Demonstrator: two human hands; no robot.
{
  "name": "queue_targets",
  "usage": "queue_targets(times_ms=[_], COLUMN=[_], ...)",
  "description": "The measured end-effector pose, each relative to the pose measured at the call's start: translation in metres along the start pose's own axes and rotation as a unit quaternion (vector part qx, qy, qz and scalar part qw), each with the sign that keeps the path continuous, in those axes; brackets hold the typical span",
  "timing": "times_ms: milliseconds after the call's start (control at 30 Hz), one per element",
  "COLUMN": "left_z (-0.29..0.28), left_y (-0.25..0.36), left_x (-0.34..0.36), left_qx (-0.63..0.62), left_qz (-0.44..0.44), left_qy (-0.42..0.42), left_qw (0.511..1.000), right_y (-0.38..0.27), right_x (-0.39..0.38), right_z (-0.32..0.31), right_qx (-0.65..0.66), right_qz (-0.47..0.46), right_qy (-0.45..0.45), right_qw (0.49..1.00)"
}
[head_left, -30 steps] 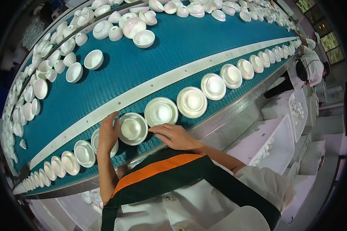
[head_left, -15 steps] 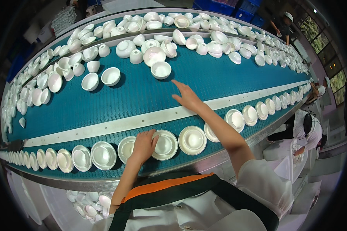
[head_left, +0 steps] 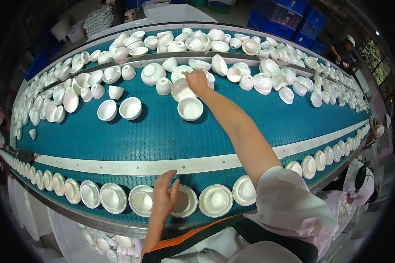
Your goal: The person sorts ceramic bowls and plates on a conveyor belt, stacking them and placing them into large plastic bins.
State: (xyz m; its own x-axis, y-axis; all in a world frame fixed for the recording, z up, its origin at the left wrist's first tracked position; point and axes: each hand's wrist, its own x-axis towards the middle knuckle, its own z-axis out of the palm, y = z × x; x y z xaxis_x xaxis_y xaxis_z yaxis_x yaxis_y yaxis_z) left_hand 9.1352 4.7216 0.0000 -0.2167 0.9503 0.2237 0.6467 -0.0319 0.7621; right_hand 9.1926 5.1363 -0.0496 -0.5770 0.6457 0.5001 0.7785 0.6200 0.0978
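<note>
My right hand (head_left: 197,82) reaches over the wide teal belt into a cluster of white bowls. Its fingers are curled onto a bowl, seemingly the overturned white bowl (head_left: 180,72); the exact grip is partly hidden. Just below the hand lies a larger white bowl (head_left: 181,90), with a smaller upright white bowl (head_left: 190,109) nearer to me. My left hand (head_left: 165,197) hovers by the near belt, thumb and fingers apart and nothing between them. Beside and partly behind it is a shaded white dish (head_left: 188,200). A stacked white dish and bowl (head_left: 216,200) stands to its right.
A pale metal rail (head_left: 162,168) divides the wide belt from the narrow near belt, where stacked dishes stand in a row. Many loose bowls lie along the far side. Blue crates (head_left: 272,22) are stacked beyond. Another person (head_left: 357,179) works at the right.
My right hand has moved forward and left from open belt into the bowl cluster, its fingers now curled. The left hand has turned, with thumb and fingers wider apart. The view has shifted.
</note>
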Motion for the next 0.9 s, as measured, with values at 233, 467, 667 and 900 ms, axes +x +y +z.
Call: queue_targets(times_ms=[233,467,667,900], left_z=[0.033,0.104,0.172,0.203], left_y=[0.009,0.036,0.008,0.061], left_x=[0.025,0.091,0.097,0.087], left_qx=[-0.088,-0.159,0.049,-0.018], left_qz=[-0.081,-0.167,-0.050,-0.120], left_qy=[0.023,-0.055,-0.191,-0.215], left_qw=[0.993,0.972,0.979,0.969], right_y=[0.046,0.072,0.136,0.281], right_x=[-0.042,-0.204,-0.198,-0.110], right_z=[-0.080,-0.116,-0.091,-0.043], right_qx=[0.356,0.435,0.478,0.077], right_qz=[0.205,-0.030,-0.017,0.196], right_qy=[0.152,-0.172,-0.212,-0.156], right_qw=[0.899,0.884,0.852,0.965])
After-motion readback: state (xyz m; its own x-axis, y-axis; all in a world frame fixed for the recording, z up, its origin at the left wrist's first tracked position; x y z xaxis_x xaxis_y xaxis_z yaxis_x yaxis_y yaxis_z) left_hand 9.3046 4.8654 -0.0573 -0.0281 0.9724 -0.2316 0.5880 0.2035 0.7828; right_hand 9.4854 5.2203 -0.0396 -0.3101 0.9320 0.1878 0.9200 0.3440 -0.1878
